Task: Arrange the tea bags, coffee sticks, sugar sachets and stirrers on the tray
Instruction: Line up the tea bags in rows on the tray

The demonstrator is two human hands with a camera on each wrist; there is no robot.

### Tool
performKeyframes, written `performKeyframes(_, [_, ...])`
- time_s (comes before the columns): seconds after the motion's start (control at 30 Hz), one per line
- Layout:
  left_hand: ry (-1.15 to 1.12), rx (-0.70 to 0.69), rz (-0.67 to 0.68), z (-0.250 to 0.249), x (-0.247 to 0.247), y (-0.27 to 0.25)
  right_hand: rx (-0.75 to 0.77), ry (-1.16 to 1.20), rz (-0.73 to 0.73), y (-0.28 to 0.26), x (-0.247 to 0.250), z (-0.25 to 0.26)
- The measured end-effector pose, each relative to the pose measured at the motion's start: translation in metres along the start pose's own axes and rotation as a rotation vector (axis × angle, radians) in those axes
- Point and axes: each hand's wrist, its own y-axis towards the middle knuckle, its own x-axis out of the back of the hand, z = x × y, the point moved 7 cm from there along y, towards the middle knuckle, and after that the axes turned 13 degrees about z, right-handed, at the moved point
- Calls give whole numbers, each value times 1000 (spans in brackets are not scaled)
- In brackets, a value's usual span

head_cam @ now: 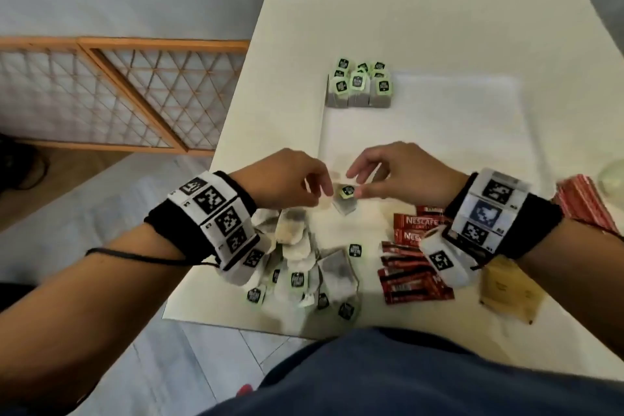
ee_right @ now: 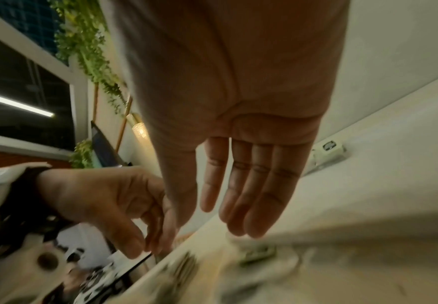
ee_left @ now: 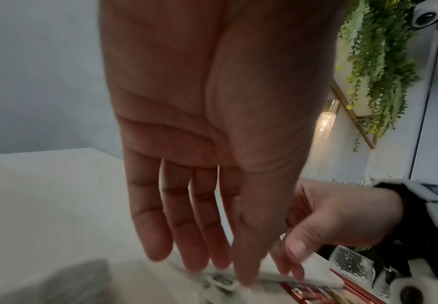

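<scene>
tea bag (head_cam: 345, 202) held between both hands | left hand (head_cam: 287, 179) pinching | right hand (head_cam: 401, 172) pinching its tag | tea-bag row (head_cam: 359, 88) lies straight beyond, on tray (head_cam: 456, 132)

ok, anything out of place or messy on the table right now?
Mostly the loose tea bags heaped untidily at the table's near edge, tags tangled, unlike the neat block of tea bags in the tray's far left corner. Coffee sticks lie fanned and overlapping beside them. Nothing looks spilled or torn.
</scene>
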Motion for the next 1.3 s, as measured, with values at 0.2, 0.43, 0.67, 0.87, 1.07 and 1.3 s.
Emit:
performKeyframes(0.2, [285, 25, 239, 7, -67, -28, 53, -250, 244, -15, -73, 12])
performKeyframes(0.43, [370, 89, 57, 2, -81, -18, 10, -635, 275, -9, -108, 21])
performKeyframes(0.67, [-92, 52, -135, 6, -56, -24, -29, -409, 94, -22, -57, 6])
performKeyframes(0.87, [-1006, 80, -122, -5, -54, -33, 118, -160, -229, -38, -12, 24])
performKeyframes(1.07, [-1505, 48, 204, -34, -74, -16, 292, -258, -267, -33, -37, 55])
performKeyframes(1.3, [-1334, 89, -80, -6, -67, -23, 256, -37, -95, -36, -42, 43])
